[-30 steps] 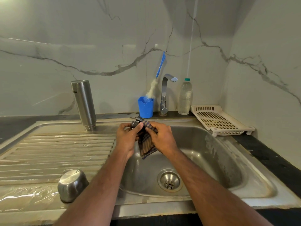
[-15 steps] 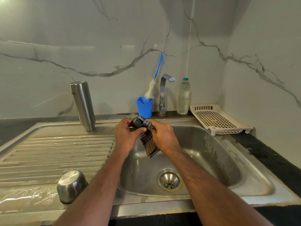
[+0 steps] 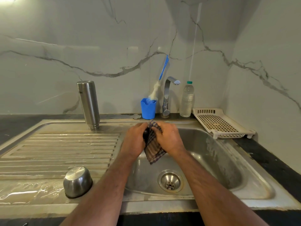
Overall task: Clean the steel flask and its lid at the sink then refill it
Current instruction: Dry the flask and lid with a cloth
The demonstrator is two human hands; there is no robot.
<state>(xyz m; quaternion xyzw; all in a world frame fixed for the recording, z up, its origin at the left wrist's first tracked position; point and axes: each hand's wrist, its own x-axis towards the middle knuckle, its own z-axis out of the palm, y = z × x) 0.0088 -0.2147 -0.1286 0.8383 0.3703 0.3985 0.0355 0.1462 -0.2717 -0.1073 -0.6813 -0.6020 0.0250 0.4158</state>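
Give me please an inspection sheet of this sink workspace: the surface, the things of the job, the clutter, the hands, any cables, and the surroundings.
Surface: steel sink with ribbed drainboard, wet at its front left.
Job's things: steel flask stands upside down on the drainboard; dark lid mostly hidden between the hands; checked cloth hangs over the basin.
Clutter: upturned steel bowl; blue cup holding a brush; plastic bottle; cream tray.
Hands: left hand grips the lid; right hand holds the cloth against it.
Cables: nothing seen.
Surroundings: marble-look wall; tap, no water seen running.
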